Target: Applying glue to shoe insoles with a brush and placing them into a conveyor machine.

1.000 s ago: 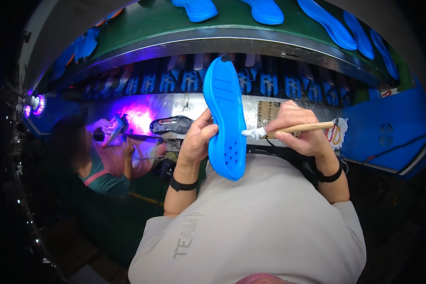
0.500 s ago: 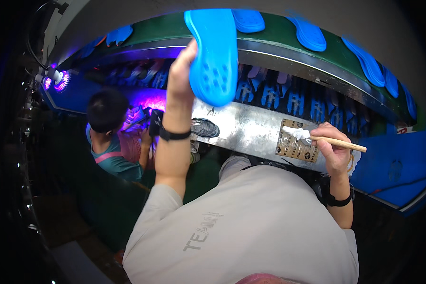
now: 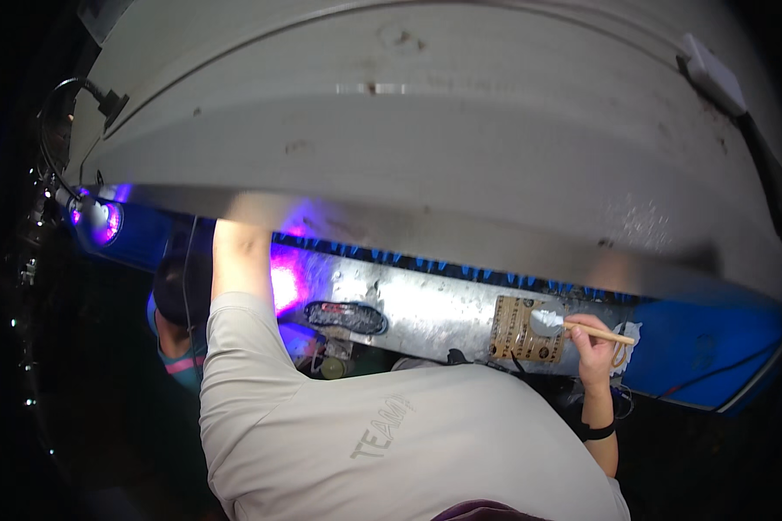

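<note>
My right hand [image 3: 593, 352] is closed round the wooden handle of a brush [image 3: 606, 333]. The brush's white-coated head lies over a brown cardboard piece [image 3: 513, 328] on the metal bench. Its bristle end looks pale and smeared. My left arm [image 3: 239, 269] reaches up under the large grey hood [image 3: 426, 148], which hides the left hand and whatever it may hold. To the right of that arm, a dark, glossy, sole-shaped piece [image 3: 347, 318] rests on the bench.
The metal bench [image 3: 430, 300] runs across under the hood's lower edge, with a row of blue pieces behind it. Purple-lit lamps [image 3: 107, 223] hang at the left. A person [image 3: 178, 295] sits beyond my left arm. A blue panel [image 3: 704, 356] stands at the right.
My left hand, which held up a blue shoe insole, has gone left and out of sight under the hood. The view has shifted, and the hood covers the conveyor. The right hand keeps the brush.
</note>
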`<state>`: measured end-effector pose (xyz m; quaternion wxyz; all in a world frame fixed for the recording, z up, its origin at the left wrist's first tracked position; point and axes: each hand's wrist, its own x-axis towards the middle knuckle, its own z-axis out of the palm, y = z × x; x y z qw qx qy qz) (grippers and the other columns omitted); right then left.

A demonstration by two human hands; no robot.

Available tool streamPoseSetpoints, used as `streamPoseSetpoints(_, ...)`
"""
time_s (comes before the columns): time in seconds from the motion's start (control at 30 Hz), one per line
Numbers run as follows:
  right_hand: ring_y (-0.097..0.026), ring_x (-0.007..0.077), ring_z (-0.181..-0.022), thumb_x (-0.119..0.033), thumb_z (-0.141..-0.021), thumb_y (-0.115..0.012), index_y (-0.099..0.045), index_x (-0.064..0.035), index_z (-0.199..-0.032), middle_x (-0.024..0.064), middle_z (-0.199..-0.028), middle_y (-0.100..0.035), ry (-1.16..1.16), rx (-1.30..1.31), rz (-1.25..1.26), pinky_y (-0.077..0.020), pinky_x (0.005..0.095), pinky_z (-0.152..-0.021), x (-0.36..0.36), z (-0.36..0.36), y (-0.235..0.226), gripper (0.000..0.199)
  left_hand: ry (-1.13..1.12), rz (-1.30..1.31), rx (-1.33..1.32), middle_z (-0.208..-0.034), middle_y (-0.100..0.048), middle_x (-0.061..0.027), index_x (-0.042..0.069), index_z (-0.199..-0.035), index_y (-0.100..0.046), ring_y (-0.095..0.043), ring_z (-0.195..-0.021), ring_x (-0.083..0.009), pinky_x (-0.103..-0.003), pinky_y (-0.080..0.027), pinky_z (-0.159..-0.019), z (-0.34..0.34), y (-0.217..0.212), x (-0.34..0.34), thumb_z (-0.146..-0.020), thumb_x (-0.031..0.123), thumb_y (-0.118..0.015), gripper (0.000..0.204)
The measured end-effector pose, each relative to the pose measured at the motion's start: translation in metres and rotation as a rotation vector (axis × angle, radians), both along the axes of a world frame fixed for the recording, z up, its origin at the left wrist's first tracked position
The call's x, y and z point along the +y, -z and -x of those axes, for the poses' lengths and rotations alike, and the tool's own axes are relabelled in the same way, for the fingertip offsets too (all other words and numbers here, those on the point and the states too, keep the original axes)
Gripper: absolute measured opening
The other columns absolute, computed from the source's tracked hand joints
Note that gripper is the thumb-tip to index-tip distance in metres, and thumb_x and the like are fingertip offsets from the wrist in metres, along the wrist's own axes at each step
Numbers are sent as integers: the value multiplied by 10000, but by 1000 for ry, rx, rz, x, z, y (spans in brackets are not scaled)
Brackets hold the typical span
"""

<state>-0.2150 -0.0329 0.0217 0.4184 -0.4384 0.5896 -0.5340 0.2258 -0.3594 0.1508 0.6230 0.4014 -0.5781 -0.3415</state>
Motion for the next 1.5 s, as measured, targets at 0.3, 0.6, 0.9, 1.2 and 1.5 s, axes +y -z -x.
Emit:
streamPoseSetpoints(0.3,-627,116,-828,-126,-943,-669,-701,9,-1038,51,-910,-689,-27,103,-59,-502,260,-759,-1,3,22,168,-100,348,-348,-995,-691,-201,0,-1043,-677,-663,-985,-382,-463,-540,-859,-40,-1,21,-926,212,-608,252)
streamPoseSetpoints(0.6,-616,115,-857,-117,-949,-654,-694,18,-1062,52,-946,-682,-150,125,-84,-489,259,-791,-16,5,40,180,-330,390,-875,-893,-698,-218,-19,-942,-696,-673,-915,-400,-461,-541,-833,-35,18,9,-904,224,-631,255)
streamPoseSetpoints(0.9,-627,134,-925,-104,-940,-644,-695,8,-1073,56,-992,-696,-155,129,-128,-484,266,-848,-6,18,68,182,-463,-544,-1126,-830,-725,-227,-91,-1001,-707,-703,-740,-344,-427,-567,-756,-65,33,47,-880,241,-695,353)
streamPoseSetpoints(1.2,-611,117,-737,-156,-919,-677,-713,-15,-1001,50,-823,-690,-59,433,-175,-489,276,-688,4,47,113,168,241,-575,551,-915,-712,-101,14,-1047,-681,-674,-800,-238,-392,-537,-726,-46,111,100,-893,184,-692,229)
streamPoseSetpoints(1.5,-699,322,-741,-261,-864,-669,-742,-73,-948,165,-802,-710,-2,698,-271,-527,404,-670,-5,57,159,218,851,-527,1279,-1566,-184,-377,-39,-1558,-172,-320,-1409,-544,-607,-478,-996,10,122,147,-945,430,-532,851)
